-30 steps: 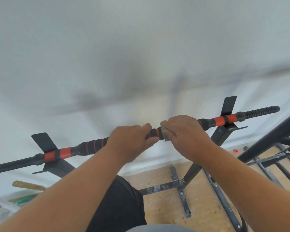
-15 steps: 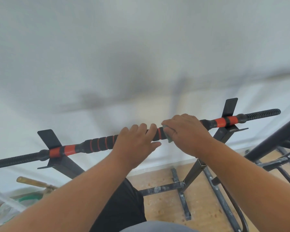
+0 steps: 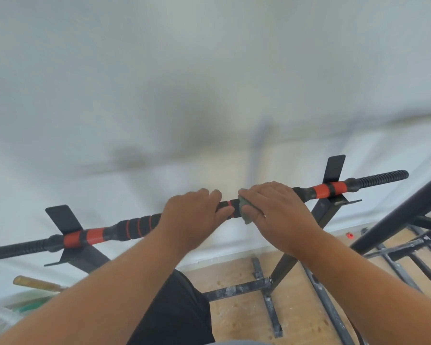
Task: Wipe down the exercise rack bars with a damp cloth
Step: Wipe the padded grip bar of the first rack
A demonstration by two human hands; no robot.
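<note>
No brand, label or writing can be read anywhere in the head view. The bar [image 3: 135, 226], black with orange bands and ribbed foam grips, runs across the picture with its long axis from lower left to upper right; its dark ribbed ends stick out past both supports. It lies in two black brackets of the rack [image 3: 326, 210], one with an upright plate at the left and one at the right, in front of a pale wall [image 3: 209, 83]. The left hand [image 3: 192, 220] grasps the bar near its middle, fingers curled over the top and thumb beneath. Just beside it, the right hand [image 3: 276, 212] is closed over a grey-green cloth [image 3: 245, 214], holding it round the bar; a corner of the cloth hangs below the thumb. The hands are close but apart, with a short stretch of bar showing between them. Below, the rack's paint-flecked feet stand on a wooden floor [image 3: 296, 307].
</note>
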